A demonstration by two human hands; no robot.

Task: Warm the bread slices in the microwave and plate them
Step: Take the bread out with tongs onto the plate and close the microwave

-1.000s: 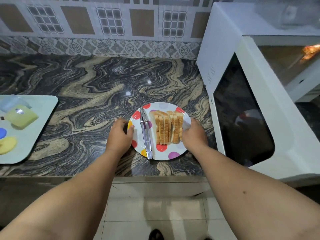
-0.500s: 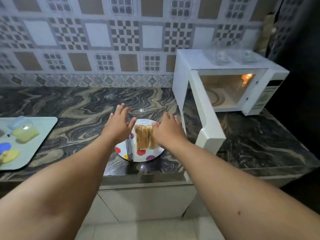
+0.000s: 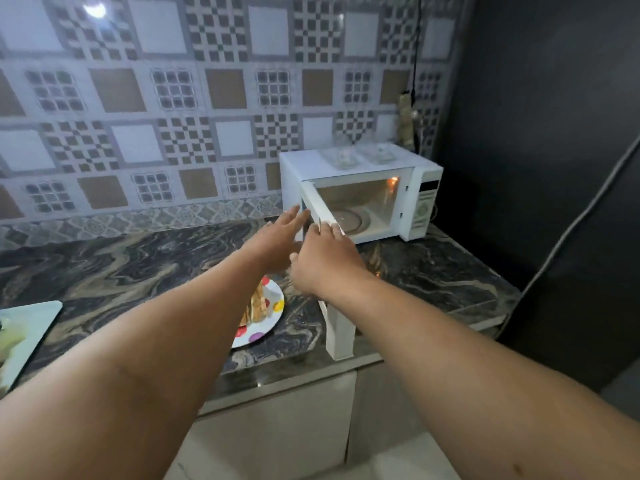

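Both hands have left the polka-dot plate (image 3: 273, 311) of bread slices (image 3: 257, 304); left hand (image 3: 277, 237), fingers straight, empty, and right hand (image 3: 325, 261), seemingly curled on the microwave door (image 3: 337, 327), reach centre frame, probably to close it.

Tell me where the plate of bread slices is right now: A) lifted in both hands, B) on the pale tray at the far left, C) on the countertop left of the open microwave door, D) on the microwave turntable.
C: the polka-dot plate with the bread slices sits on the countertop, left of the open microwave door; the turntable is bare.
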